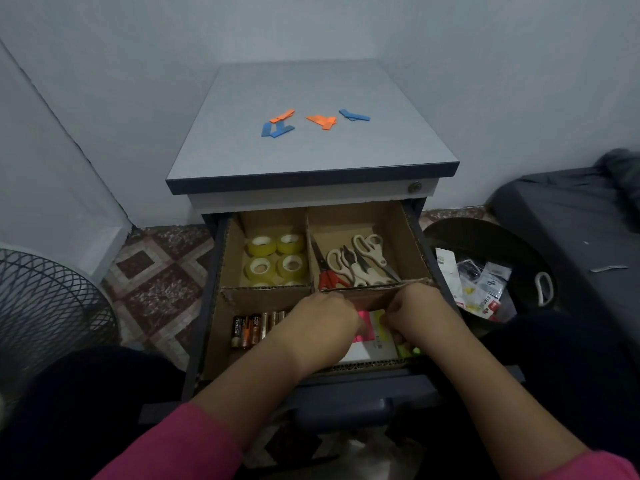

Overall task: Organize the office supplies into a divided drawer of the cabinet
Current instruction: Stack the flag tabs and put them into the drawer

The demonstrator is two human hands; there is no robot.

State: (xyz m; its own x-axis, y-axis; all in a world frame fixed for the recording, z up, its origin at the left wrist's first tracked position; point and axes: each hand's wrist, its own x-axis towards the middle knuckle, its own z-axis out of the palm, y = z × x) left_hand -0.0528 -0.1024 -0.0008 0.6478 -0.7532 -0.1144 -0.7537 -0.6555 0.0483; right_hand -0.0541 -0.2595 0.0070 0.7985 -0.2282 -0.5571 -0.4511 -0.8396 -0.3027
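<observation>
The pulled-out grey cabinet drawer point(349, 386), lined with brown cardboard dividers point(263, 291), sticks out of the grey-topped cabinet point(311, 150) toward the person, its long axis running from the cabinet front to the viewer. Cardboard walls split it into four compartments. In the far left compartment lie yellowish clear tape rolls point(276, 259), flat on their sides in rows. In the far right compartment lie several cream-handled scissors and one red-handled pair point(356, 261), handles mostly toward the viewer or up right, blades angled away to the left and right. In the near left compartment a row of black-and-copper and gold batteries point(254, 329) lies side by side, each with its long axis pointing front to back. In the near right compartment sit bright pink and yellow-green sticky note pads point(367, 327) on something white, partly hidden by the hands.

The left hand point(325, 323) reaches into the near right compartment with fingers curled down on the pink pad; whether it actually pinches it cannot be told. The right hand point(415, 315) is curled just beside it over the yellow-green pad, its grip likewise hidden.

On the cabinet top lie small blue and orange flat strips point(313, 122), scattered in three clusters at varied angles.
</observation>
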